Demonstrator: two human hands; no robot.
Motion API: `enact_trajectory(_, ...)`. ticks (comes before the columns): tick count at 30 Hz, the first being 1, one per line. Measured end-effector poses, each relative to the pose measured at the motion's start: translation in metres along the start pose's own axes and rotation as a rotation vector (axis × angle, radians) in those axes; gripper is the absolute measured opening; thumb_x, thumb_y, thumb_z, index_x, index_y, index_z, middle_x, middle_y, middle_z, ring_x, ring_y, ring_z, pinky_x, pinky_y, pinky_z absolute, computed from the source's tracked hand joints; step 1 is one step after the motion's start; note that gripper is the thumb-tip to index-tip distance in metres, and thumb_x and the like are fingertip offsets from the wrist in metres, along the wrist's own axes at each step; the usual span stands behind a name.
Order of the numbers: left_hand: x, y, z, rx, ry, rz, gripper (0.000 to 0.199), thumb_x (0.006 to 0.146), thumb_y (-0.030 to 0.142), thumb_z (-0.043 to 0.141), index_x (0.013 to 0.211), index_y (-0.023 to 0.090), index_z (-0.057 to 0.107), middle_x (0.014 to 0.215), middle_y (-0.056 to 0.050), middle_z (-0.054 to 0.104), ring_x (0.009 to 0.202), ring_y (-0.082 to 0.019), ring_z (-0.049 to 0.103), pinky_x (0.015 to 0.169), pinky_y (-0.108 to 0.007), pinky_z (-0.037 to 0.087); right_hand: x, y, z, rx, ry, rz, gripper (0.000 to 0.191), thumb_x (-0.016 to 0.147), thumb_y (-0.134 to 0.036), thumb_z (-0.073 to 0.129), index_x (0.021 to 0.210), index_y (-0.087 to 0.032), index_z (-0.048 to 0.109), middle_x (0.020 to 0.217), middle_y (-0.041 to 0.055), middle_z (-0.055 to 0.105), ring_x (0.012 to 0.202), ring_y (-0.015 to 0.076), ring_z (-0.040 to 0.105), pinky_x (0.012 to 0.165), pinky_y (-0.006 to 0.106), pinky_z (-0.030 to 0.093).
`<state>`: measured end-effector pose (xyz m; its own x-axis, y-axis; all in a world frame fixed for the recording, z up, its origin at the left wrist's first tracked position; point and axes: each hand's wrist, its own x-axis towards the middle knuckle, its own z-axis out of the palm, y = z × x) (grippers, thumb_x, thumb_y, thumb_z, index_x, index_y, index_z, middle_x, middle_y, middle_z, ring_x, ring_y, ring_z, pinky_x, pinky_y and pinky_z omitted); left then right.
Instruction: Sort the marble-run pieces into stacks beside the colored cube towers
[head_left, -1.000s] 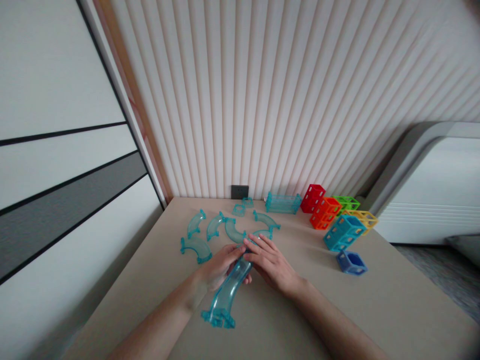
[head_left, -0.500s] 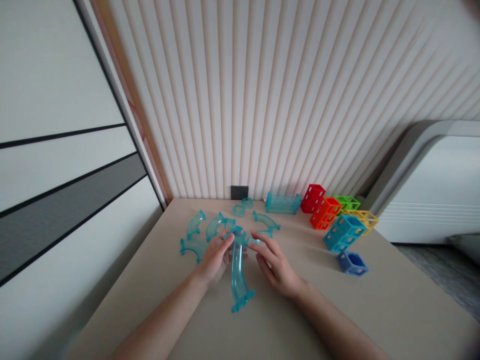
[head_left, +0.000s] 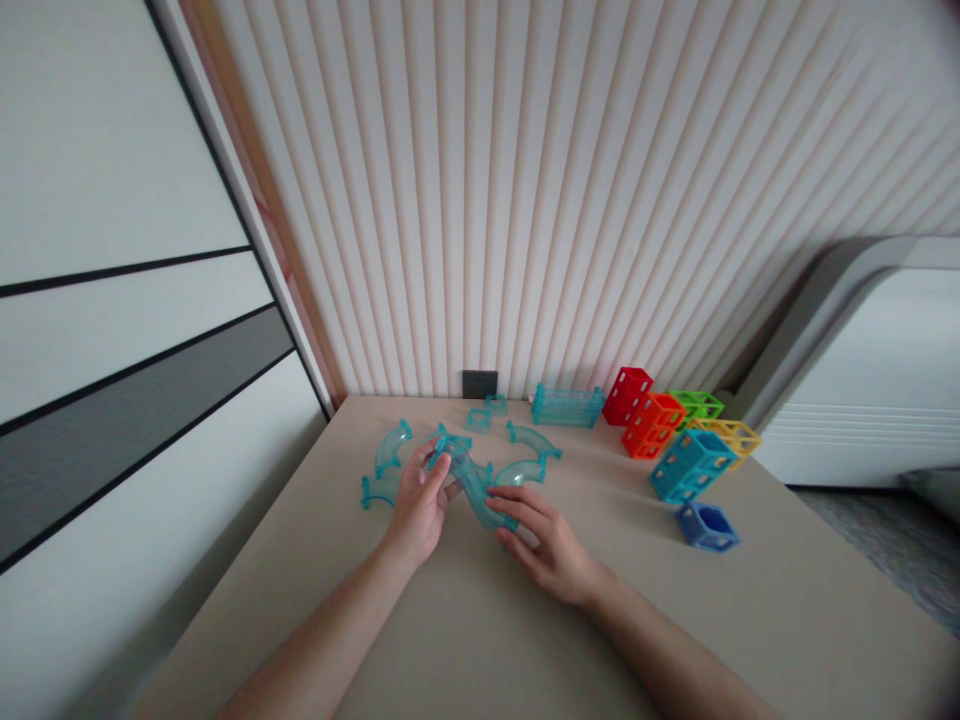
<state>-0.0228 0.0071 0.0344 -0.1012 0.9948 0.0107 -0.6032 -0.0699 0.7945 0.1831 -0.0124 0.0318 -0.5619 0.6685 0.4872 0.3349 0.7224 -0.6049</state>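
A see-through teal marble-run track piece (head_left: 474,484) is held slantwise above the table, its upper end to the left. My left hand (head_left: 421,502) pinches that upper end, thumb on top. At the lower right end, my right hand (head_left: 553,545) has its fingers closed on the track piece, partly covering it. Behind and beside my hands lie more curved teal track pieces, one at the left (head_left: 391,446), one at the right (head_left: 534,438) and another (head_left: 521,472) near my right fingers. Part of one is hidden behind my left hand.
Cube frames stand at the right: red (head_left: 627,396), orange (head_left: 654,427), green (head_left: 696,405), yellow (head_left: 735,440), teal (head_left: 690,467) and dark blue (head_left: 706,527). By the wall are straight teal pieces (head_left: 568,407) and small teal parts (head_left: 478,420). A black socket (head_left: 480,384) sits behind the table (head_left: 450,640).
The track piece has swung from pointing towards me to slanting rightward, and its lower end has risen. My right fingers, earlier apart from it, now touch its lower end. My left hand moved slightly left.
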Motion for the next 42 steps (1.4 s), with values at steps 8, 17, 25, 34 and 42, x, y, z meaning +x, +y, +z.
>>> enact_trajectory(8,0.0,-0.004,-0.002,0.026,-0.005,0.049,0.043,0.078,0.036,0.079,0.117,0.029,0.062,0.126,-0.003,0.063,0.107,-0.021,0.066,0.085,-0.032,0.055,-0.001,0.021,0.012,0.312,0.403,0.309,0.036,0.099,-0.045,0.049,0.118,-0.02,0.067,0.091,0.0088,0.076,0.084,0.0216,0.072,0.078,0.036,0.059)
enact_trajectory(17,-0.004,-0.003,-0.001,0.039,-0.052,-0.035,0.052,0.076,0.037,0.081,0.123,0.026,0.063,0.113,-0.005,0.069,0.1,-0.018,0.067,0.087,-0.029,0.053,0.006,0.032,0.009,0.766,0.528,0.526,0.043,0.085,-0.056,0.067,0.104,-0.018,0.071,0.075,0.0037,0.069,0.066,0.0168,0.064,0.061,0.029,0.049)
enact_trajectory(25,-0.004,-0.002,0.001,-0.025,-0.078,-0.023,0.046,0.074,0.035,0.083,0.116,0.026,0.067,0.116,-0.006,0.069,0.103,-0.023,0.068,0.089,-0.035,0.054,0.01,0.021,0.008,0.952,0.434,0.623,0.04,0.076,-0.052,0.077,0.096,-0.018,0.071,0.073,0.0018,0.067,0.063,0.0142,0.058,0.06,0.026,0.043)
enact_trajectory(34,-0.003,-0.003,-0.001,-0.001,-0.073,0.01,0.052,0.071,0.032,0.086,0.119,0.027,0.066,0.111,-0.005,0.071,0.093,-0.017,0.068,0.083,-0.028,0.054,0.01,0.023,0.006,0.956,0.505,0.626,0.039,0.076,-0.051,0.077,0.095,-0.017,0.071,0.069,0.0016,0.066,0.062,0.014,0.057,0.059,0.026,0.042)
enact_trajectory(42,0.001,0.0,-0.003,0.07,-0.05,0.04,0.052,0.068,0.034,0.088,0.115,0.023,0.069,0.112,-0.006,0.072,0.094,-0.017,0.069,0.081,-0.025,0.052,0.01,0.023,0.003,0.97,0.518,0.635,0.037,0.074,-0.049,0.078,0.093,-0.017,0.072,0.07,0.0024,0.066,0.057,0.0124,0.052,0.053,0.025,0.035)
